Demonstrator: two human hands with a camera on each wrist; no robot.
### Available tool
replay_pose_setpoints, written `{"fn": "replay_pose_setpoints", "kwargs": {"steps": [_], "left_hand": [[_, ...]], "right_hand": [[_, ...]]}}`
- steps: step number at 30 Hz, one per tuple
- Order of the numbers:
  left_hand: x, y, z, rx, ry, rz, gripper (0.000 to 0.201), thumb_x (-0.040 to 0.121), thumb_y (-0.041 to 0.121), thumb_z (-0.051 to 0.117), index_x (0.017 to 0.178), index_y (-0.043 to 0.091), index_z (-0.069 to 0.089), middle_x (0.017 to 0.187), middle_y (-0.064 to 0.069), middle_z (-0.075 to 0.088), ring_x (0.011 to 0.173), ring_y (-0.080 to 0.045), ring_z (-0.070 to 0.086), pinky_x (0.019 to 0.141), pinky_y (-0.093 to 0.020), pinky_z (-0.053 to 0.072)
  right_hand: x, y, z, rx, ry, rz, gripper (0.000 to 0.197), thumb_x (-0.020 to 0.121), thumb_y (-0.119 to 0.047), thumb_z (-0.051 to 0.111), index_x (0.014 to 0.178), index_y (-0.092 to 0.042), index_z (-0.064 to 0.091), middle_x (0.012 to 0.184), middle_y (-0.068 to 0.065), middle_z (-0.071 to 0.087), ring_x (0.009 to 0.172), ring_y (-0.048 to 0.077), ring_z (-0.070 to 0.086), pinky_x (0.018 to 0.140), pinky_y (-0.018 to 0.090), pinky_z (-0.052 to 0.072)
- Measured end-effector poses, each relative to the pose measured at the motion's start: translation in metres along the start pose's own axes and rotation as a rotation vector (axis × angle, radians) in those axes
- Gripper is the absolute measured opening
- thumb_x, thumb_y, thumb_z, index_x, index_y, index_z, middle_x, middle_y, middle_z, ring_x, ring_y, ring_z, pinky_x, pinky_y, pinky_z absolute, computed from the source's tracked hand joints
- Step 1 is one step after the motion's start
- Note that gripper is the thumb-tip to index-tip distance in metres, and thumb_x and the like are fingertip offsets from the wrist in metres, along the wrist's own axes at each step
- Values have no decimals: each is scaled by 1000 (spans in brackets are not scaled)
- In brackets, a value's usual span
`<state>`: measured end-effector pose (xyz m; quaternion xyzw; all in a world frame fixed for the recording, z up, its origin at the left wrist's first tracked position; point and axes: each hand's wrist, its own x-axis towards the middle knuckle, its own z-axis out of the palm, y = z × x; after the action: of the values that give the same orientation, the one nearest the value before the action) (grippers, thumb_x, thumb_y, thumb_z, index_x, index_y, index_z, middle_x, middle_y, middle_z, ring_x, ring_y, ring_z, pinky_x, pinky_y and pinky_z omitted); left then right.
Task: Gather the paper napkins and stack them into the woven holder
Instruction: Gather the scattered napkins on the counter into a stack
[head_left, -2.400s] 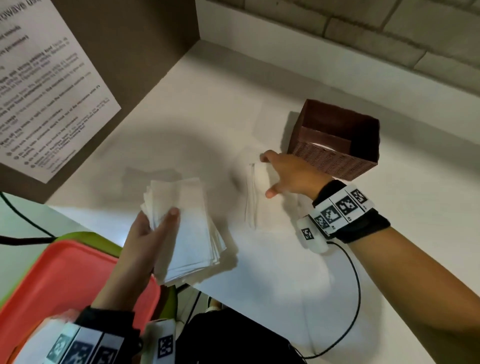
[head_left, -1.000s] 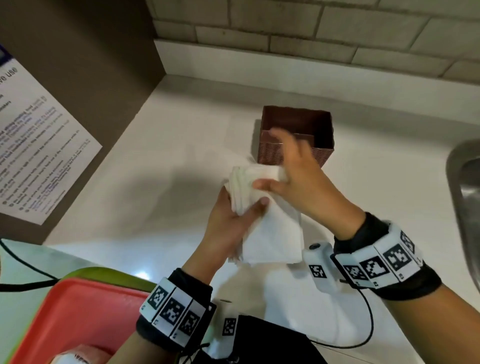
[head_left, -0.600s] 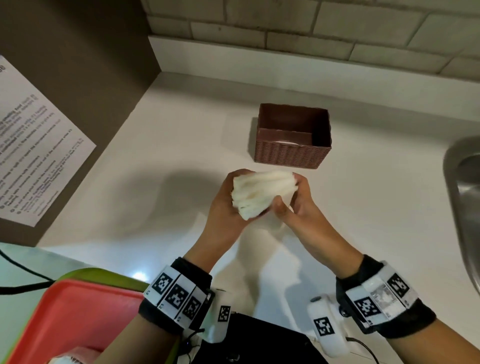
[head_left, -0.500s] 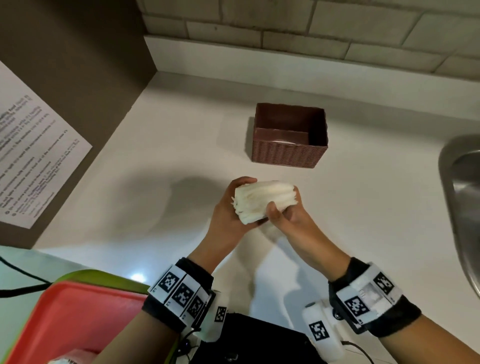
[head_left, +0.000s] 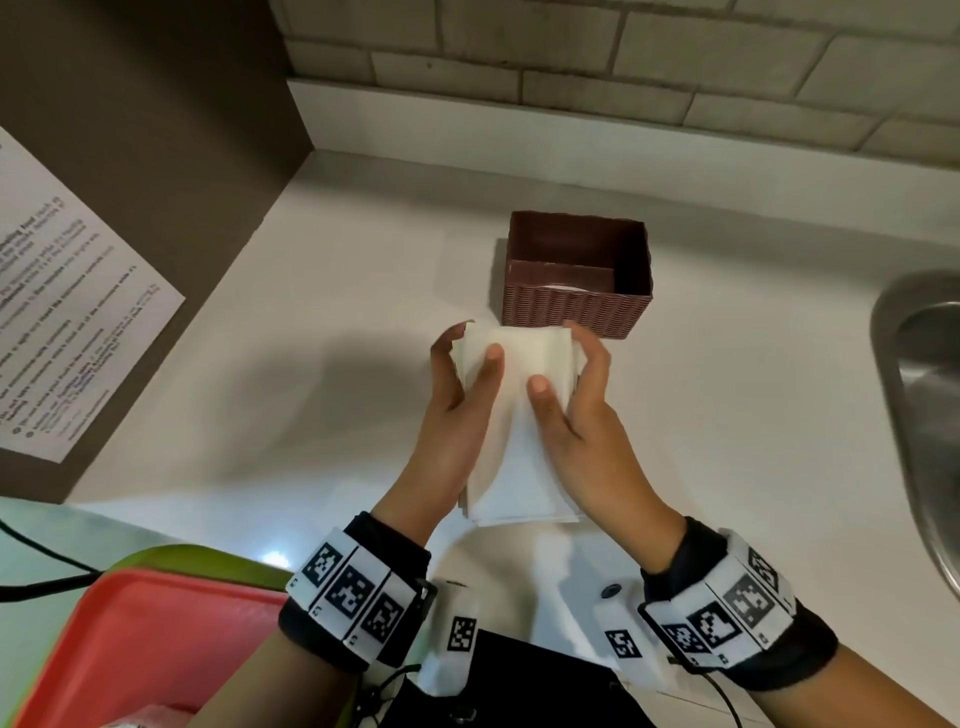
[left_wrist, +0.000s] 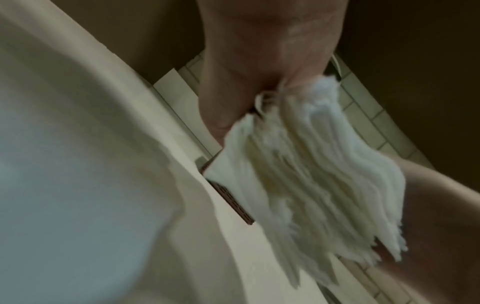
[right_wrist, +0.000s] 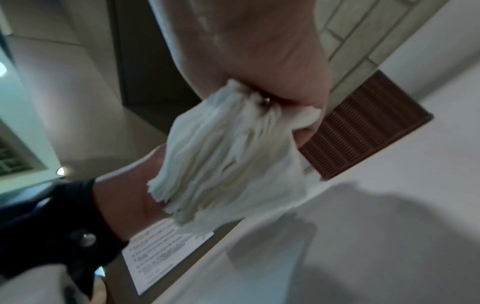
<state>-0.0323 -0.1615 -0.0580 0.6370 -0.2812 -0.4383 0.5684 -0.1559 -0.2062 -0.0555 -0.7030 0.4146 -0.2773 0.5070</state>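
A thick stack of white paper napkins (head_left: 519, 431) is held between both hands above the white counter. My left hand (head_left: 462, 374) grips its left side with the thumb on top, and my right hand (head_left: 569, 374) grips its right side the same way. The stack's far edge is just in front of the brown woven holder (head_left: 576, 306), which stands open-topped with something white low inside. In the left wrist view the napkins (left_wrist: 306, 185) show their layered edges. The right wrist view shows the napkins (right_wrist: 228, 156) beside the holder (right_wrist: 363, 127).
A steel sink (head_left: 924, 415) lies at the right edge. At the left a brown cabinet side carries a printed notice (head_left: 67, 322). A red tray (head_left: 156, 649) over a green one is at the lower left. A tiled wall (head_left: 571, 62) runs behind the counter (head_left: 311, 395).
The right hand picked up a second bunch of napkins and joined it to the left hand's. Both hands squared the stack on edge, and now hold it flat, nearer the holder.
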Motion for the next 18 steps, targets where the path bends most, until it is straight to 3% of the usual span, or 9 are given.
{"fn": "replay_pose_setpoints", "kwargs": {"steps": [3, 5, 7, 8, 9, 11, 13, 15, 18], "left_hand": [[-3, 1, -3, 177, -4, 146, 25, 102, 40, 40, 127, 46, 40, 114, 23, 59, 99, 2, 62, 86, -24, 52], [-6, 1, -3, 213, -38, 168, 20, 103, 38, 42, 121, 36, 49, 106, 15, 66, 96, 0, 64, 84, -24, 53], [-9, 1, -4, 166, -72, 160, 20, 102, 36, 44, 119, 29, 53, 106, 9, 68, 99, -8, 66, 87, -31, 54], [-11, 1, -5, 141, -84, 154, 21, 102, 36, 45, 120, 30, 52, 108, 7, 67, 100, -12, 66, 89, -35, 55], [-12, -1, -6, 127, -89, 151, 21, 102, 36, 44, 122, 33, 50, 111, 4, 66, 101, -15, 66, 90, -37, 55], [-13, -4, -5, 121, -91, 153, 20, 102, 37, 44, 121, 37, 49, 113, 0, 64, 99, -20, 64, 88, -42, 54], [-14, -5, -2, 142, -62, 168, 15, 100, 36, 44, 111, 31, 54, 102, 1, 63, 88, -18, 60, 83, -45, 52], [-12, -6, 0, 178, -6, 171, 14, 100, 33, 44, 101, 25, 56, 92, 7, 62, 82, -14, 58, 80, -40, 50], [-9, -5, 0, 155, 102, 131, 13, 102, 28, 44, 98, 27, 56, 93, 8, 64, 86, -15, 62, 84, -37, 52]], "right_hand": [[-6, -3, -2, -81, -71, -52, 56, 98, -39, 40, 137, -55, 2, 121, -6, 60, 97, 13, 67, 84, 33, 55], [-5, -4, -5, -53, -62, -82, 64, 96, -43, 44, 135, -62, -3, 140, -12, 48, 117, 9, 58, 95, 27, 49], [1, -7, -9, -120, -56, -128, 57, 97, -41, 44, 139, -56, 9, 143, -27, 36, 127, 0, 43, 102, 18, 39], [4, -8, -12, -176, -66, -140, 45, 99, -37, 43, 138, -48, 25, 139, -27, 42, 124, 0, 44, 102, 19, 39], [8, -8, -15, -217, -78, -132, 33, 100, -33, 42, 133, -38, 41, 131, -21, 52, 119, 3, 49, 101, 25, 42], [11, -8, -17, -222, -68, -90, 24, 101, -28, 42, 120, -26, 57, 116, -11, 64, 110, 8, 56, 97, 30, 45], [10, -8, -17, -180, -55, -71, 25, 101, -25, 42, 115, -25, 62, 112, -9, 66, 106, 6, 58, 92, 24, 44], [7, -9, -16, -144, -60, -46, 27, 101, -24, 41, 117, -25, 63, 116, -11, 66, 108, 2, 58, 90, 17, 41], [4, -8, -12, -75, -72, 69, 37, 101, -28, 40, 138, -32, 44, 137, -19, 47, 122, -3, 44, 99, 8, 31]]}}
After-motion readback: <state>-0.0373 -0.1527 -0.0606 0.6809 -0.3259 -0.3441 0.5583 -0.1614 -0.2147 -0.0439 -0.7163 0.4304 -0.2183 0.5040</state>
